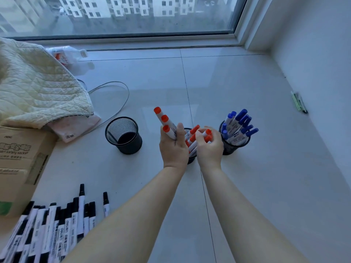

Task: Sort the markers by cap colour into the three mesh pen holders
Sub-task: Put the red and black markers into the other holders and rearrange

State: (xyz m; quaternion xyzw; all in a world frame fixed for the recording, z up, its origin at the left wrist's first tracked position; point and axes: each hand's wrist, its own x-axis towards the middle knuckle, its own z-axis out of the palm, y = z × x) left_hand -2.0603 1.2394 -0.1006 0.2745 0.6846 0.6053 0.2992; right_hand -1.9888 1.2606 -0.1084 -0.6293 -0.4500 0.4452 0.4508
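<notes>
Three red-cap markers (164,122) gripped in L hand (173,149); R hand (209,147) pinches two more (207,135); black markers (57,224) read "deli".

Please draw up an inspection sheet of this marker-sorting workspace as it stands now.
Surface: pale tiled floor, glossy.
Job's things: left holder empty; middle holder takes red-capped markers; right holder full of blue-capped markers; black-capped markers lie unsorted.
Clutter: quilt, cardboard box, plastic bottle.
Grip: left hand holds three red markers; right hand pinches two more.
Cables: grey cable looped by the quilt.
Surroundings: window, white wall.
</notes>
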